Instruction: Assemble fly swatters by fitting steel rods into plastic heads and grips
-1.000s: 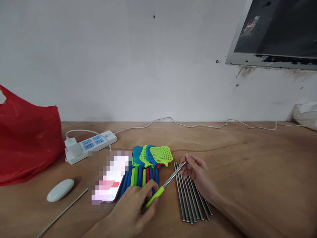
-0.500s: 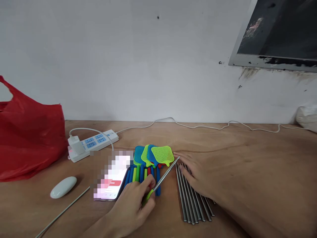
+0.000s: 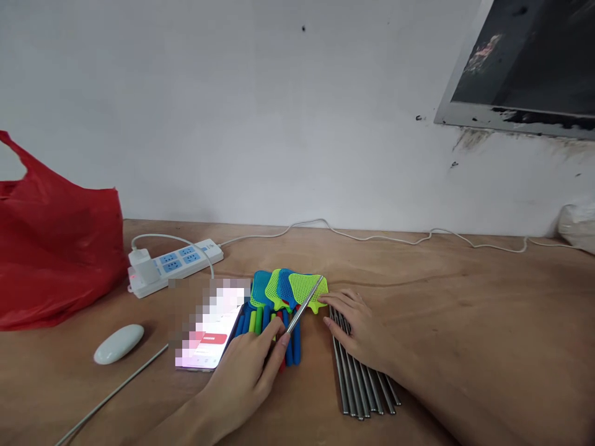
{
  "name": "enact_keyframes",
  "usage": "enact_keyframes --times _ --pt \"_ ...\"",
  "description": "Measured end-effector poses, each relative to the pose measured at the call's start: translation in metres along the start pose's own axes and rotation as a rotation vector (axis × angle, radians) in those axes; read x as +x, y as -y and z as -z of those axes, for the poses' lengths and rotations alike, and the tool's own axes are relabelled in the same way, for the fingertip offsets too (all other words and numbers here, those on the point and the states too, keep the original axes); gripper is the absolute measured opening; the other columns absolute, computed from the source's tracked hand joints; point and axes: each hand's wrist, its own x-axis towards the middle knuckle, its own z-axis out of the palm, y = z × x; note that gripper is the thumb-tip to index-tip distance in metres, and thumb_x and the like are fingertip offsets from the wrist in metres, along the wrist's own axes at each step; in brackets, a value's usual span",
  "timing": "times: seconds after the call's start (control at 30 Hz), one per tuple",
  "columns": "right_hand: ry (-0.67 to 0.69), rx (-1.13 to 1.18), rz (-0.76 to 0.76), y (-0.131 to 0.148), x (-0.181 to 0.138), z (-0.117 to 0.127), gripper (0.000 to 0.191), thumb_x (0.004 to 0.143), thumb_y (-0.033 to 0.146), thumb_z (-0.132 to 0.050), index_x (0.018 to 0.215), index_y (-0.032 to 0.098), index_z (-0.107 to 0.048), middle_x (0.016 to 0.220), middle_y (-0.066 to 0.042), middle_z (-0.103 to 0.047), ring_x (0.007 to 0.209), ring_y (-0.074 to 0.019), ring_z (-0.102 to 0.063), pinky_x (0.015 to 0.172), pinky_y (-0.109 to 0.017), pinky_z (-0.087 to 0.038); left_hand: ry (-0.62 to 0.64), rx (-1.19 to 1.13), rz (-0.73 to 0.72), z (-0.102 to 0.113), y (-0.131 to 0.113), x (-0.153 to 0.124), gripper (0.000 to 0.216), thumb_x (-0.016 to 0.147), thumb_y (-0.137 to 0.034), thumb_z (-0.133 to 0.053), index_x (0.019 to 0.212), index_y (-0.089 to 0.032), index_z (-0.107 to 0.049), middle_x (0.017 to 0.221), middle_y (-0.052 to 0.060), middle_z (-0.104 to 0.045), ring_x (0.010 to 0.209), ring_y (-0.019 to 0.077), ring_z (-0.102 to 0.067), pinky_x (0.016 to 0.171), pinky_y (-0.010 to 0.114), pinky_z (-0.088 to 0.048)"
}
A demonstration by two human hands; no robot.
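My left hand (image 3: 248,371) is closed around a thin metal rod (image 3: 304,303) that slants up and right across the swatter heads; its lower end is hidden in the hand. My right hand (image 3: 356,328) has its fingers apart over the upper ends of several metal rods (image 3: 357,384) lying side by side. Its fingertips reach the right edge of a lime-green mesh fly swatter head (image 3: 304,288), the top one of an overlapping row of blue and green heads. Below them lie several coloured handle tubes (image 3: 296,347), partly covered by my left hand.
A lit phone (image 3: 209,334) lies left of the tubes, partly blurred. Beyond it are a white power strip (image 3: 190,266) with a plugged-in charger, a white mouse (image 3: 119,344) and a red plastic bag (image 3: 60,248). A cable (image 3: 372,237) runs along the wall.
My left hand has shifted its grip up, and the green handle seen at the rod's base is now hidden. The rod's tip moved left over the green head. My right fingers moved to that head's edge.
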Motion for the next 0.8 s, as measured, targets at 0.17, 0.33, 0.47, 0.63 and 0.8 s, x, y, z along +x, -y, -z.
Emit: enact_keyframes --times 0.17,0.33,0.47,0.63,0.8 --pt "0.072 -0.094 -0.042 0.002 0.001 -0.006 0.053 0.096 0.03 -0.053 0.148 0.023 -0.045 0.146 -0.01 -0.055 0.135 -0.0314 -0.046 0.109 -0.054 -0.039 0.0 0.034 0.03 0.0 0.0 0.0 0.035 0.104 -0.036 -0.018 0.098 -0.022 -0.049 0.065 0.0 -0.058 0.059 0.0243 -0.062 0.055 0.031 -0.034" --pt "0.075 -0.115 -0.01 -0.001 0.006 -0.009 0.045 0.094 0.031 -0.059 0.138 0.023 -0.056 0.136 -0.008 -0.065 0.131 -0.031 -0.05 0.105 -0.051 -0.042 0.012 0.027 0.023 0.0 0.001 0.0 0.035 0.104 -0.037 -0.018 0.101 -0.022 -0.049 0.069 0.001 -0.06 0.061 0.0242 -0.062 0.056 0.031 -0.035" --pt "0.073 -0.11 0.035 -0.003 0.008 -0.01 0.033 0.095 0.032 -0.061 0.128 0.028 -0.065 0.129 -0.005 -0.069 0.123 -0.0294 -0.057 0.101 -0.05 -0.044 0.014 0.001 0.005 -0.001 0.0 -0.001 0.031 0.104 -0.037 -0.021 0.091 -0.024 -0.046 0.066 -0.001 -0.055 0.059 0.0224 -0.059 0.055 0.03 -0.032" --pt "0.03 -0.031 0.06 0.003 0.008 -0.005 0.024 0.097 0.027 -0.056 0.117 0.03 -0.071 0.118 -0.005 -0.074 0.112 -0.0286 -0.062 0.096 -0.049 -0.045 0.017 -0.026 0.005 0.001 -0.001 0.001 0.029 0.104 -0.035 -0.022 0.089 -0.024 -0.045 0.064 -0.002 -0.052 0.056 0.0214 -0.055 0.054 0.03 -0.03" --pt "-0.219 0.399 -0.131 0.005 0.006 0.001 0.024 0.098 0.036 -0.054 0.11 0.025 -0.072 0.1 -0.007 -0.076 0.095 -0.0243 -0.066 0.085 -0.041 -0.051 0.065 -0.043 -0.043 0.001 0.0 -0.001 0.028 0.105 -0.037 -0.026 0.086 -0.024 -0.044 0.063 -0.003 -0.049 0.054 0.0192 -0.052 0.053 0.028 -0.028"
